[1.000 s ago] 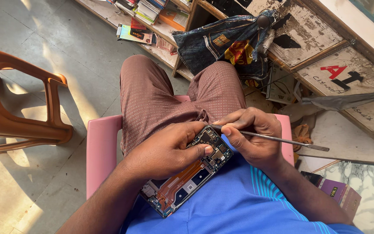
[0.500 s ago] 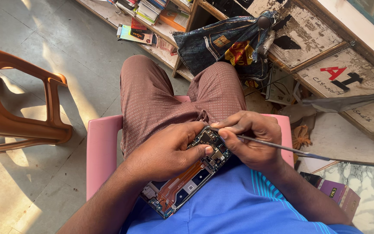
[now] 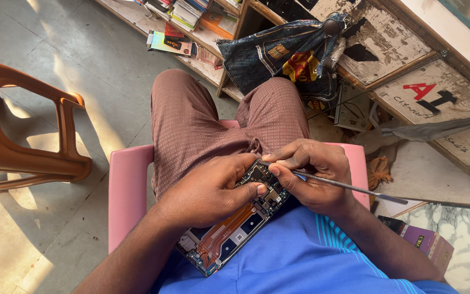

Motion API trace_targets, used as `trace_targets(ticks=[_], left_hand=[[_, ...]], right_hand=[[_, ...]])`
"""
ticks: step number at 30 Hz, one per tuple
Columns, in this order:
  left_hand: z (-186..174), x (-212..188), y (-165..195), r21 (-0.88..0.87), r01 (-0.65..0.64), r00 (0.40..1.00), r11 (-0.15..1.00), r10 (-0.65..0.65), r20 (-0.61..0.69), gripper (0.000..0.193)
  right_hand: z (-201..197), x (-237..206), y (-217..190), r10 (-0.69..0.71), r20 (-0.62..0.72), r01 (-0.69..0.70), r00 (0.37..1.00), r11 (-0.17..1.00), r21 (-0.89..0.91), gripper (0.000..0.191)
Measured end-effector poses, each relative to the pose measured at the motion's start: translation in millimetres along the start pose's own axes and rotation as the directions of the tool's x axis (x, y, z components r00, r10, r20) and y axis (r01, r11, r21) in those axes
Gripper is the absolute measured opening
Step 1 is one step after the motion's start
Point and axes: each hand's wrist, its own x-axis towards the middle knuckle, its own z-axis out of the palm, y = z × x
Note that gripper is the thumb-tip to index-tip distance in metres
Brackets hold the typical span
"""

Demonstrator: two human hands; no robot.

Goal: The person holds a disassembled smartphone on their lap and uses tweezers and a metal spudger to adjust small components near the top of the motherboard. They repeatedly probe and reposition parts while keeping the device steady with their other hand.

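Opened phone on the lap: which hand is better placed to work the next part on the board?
Probably right: right hand holds the thin tool, its tip at the opened phone; left hand grips the phone.

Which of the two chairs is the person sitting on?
The pink chair under the person's legs; the brown chair stands apart, unoccupied, on the floor to the left.

Pink plastic chair point(image 3: 129, 190), brown patterned trousers point(image 3: 191, 125), blue striped shirt point(image 3: 300, 256), orange ribbon cable inside the opened phone point(image 3: 229, 231).

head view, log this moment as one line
left hand: holds opened phone on lap | right hand: grips thin metal tool, tip at phone's upper end | seat: pink chair
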Motion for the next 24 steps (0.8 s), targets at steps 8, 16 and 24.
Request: trace_targets(ticks=[8,16,24], left_hand=[[-2.6,0.1,4.9,-0.039,0.073,0.996,0.997,-0.071,0.048,0.037],[0.3,-0.5,1.0,0.026,-0.059,0.998,0.998,0.059,-0.007,0.038],[-3.7,-0.9,8.0,-0.079,0.02,0.999,0.997,-0.017,0.039,0.035]], right_hand=[[3.6,-3.5,4.2,0.081,-0.104,-0.073,0.991,0.994,0.079,0.019],[0.8,3.5,-3.6,0.039,-0.016,-0.04,0.999,0.999,-0.009,0.018],[2.3,-4.1,4.5,0.164,-0.085,-0.135,0.983,0.95,0.281,0.016]])
